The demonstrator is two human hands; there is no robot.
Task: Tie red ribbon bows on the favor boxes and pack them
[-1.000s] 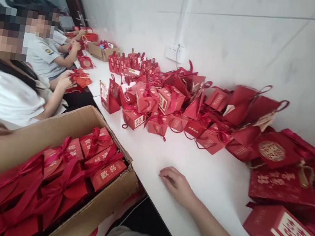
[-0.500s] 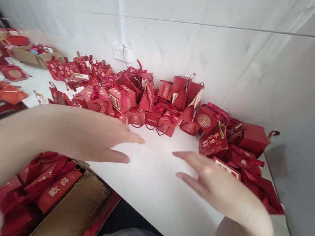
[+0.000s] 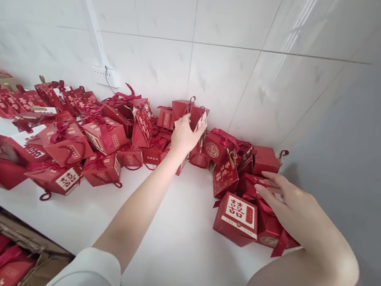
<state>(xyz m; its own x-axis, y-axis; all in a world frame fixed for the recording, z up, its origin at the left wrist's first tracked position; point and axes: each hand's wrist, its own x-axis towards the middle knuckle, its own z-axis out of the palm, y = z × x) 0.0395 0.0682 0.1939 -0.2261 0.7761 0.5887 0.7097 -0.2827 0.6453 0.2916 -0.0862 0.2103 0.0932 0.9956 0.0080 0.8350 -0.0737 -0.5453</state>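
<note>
My left hand (image 3: 184, 137) reaches to the back of the white table (image 3: 178, 227), thumb and fingers spread at a red gift box (image 3: 200, 115) with a pale tag; whether it presses on the box I cannot tell. At the right, my right hand (image 3: 287, 198) is open, fingers stretched over a red gift box with ribbon (image 3: 268, 221); contact is unclear. Beside that one sits a red box with a white double-happiness label (image 3: 236, 217). A red box with a round gold emblem (image 3: 213, 150) lies between the two hands.
A long heap of red gift boxes (image 3: 71, 149) with ribbons covers the table's left and back. An open cardboard carton (image 3: 46, 265) of red boxes stands below the front edge. Behind is a tiled wall (image 3: 227, 14) with a socket strip (image 3: 104, 76). Another carton (image 3: 0, 83) sits far left.
The view has swung right and closer. My left hand has gone forward to the back boxes; my right hand has moved over the right-hand boxes. The double-happiness box now stands farther forward.
</note>
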